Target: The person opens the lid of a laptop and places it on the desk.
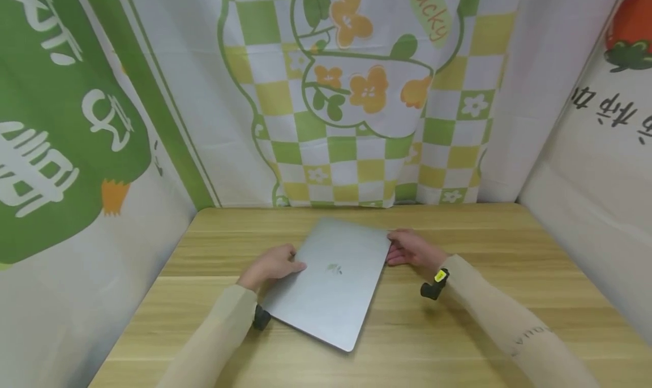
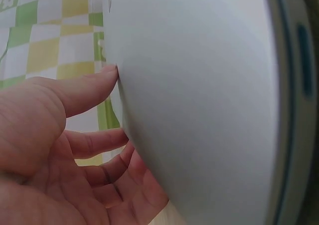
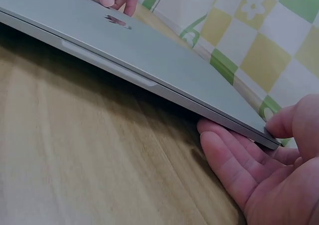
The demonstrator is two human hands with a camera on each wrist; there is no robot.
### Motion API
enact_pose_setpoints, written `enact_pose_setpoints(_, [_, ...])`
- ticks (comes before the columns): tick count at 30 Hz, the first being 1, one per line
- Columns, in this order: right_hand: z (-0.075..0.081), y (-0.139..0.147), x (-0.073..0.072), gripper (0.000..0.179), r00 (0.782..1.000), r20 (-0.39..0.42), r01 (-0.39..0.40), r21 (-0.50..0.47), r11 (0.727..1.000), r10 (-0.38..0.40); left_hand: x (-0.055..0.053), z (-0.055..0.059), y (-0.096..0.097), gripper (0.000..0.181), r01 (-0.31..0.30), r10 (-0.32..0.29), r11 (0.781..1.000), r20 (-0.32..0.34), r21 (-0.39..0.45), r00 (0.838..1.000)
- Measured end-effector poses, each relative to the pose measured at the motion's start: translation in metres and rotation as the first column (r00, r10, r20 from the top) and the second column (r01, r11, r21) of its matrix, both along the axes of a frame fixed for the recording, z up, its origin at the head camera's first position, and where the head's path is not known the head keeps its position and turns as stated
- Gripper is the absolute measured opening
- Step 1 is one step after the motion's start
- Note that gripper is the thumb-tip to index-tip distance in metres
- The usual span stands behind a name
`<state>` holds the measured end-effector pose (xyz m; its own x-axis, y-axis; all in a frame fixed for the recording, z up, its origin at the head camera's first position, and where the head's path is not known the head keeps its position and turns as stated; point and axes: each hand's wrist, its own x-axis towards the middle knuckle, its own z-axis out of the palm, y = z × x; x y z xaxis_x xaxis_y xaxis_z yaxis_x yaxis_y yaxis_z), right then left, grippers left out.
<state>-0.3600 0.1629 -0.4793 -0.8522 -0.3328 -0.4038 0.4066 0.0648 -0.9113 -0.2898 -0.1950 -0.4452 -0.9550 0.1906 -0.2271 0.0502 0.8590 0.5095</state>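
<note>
A closed silver laptop (image 1: 326, 297) with a small shiny logo on its lid is held at a slant over the wooden table. My left hand (image 1: 275, 263) grips its left edge, thumb on the lid and the other fingers reaching under. At the far right corner my right hand (image 1: 412, 249) pinches the laptop, thumb on top and fingers beneath, as the right wrist view shows with that hand (image 3: 264, 170). In that view a shadowed gap shows between the laptop's front edge (image 3: 109, 68) and the table. The laptop's underside is hidden.
The light wooden table (image 1: 484, 326) spreads around the laptop on all sides. A patterned curtain (image 1: 356, 167) hangs along the table's back edge, with printed cloth walls at left (image 1: 153, 229) and right (image 1: 575, 167). Each wrist wears a small black camera (image 1: 434, 286).
</note>
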Motion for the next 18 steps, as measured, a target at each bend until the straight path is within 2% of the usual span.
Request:
enact_pose_setpoints(8, [0.0, 0.016, 0.009, 0.017, 0.999, 0.011, 0.047, 0.013, 0.999, -0.047, -0.002, 0.001, 0.014, 0.051, 0.039, -0.038, 0.999, -0.015, 0.009, 0.999])
enact_pose_setpoints(13, [-0.001, 0.027, 0.016, 0.015, 0.998, 0.011, 0.058, -0.006, 0.998, -0.058, -0.004, 0.001, 0.023, 0.05, 0.047, -0.047, 0.999, -0.01, -0.002, 0.999])
enact_pose_setpoints(18, [0.0, 0.04, 0.023, 0.021, 0.996, 0.012, 0.088, -0.027, 0.996, -0.087, -0.006, 0.0, 0.032, 0.05, 0.071, -0.071, 0.997, -0.021, -0.014, 0.997])
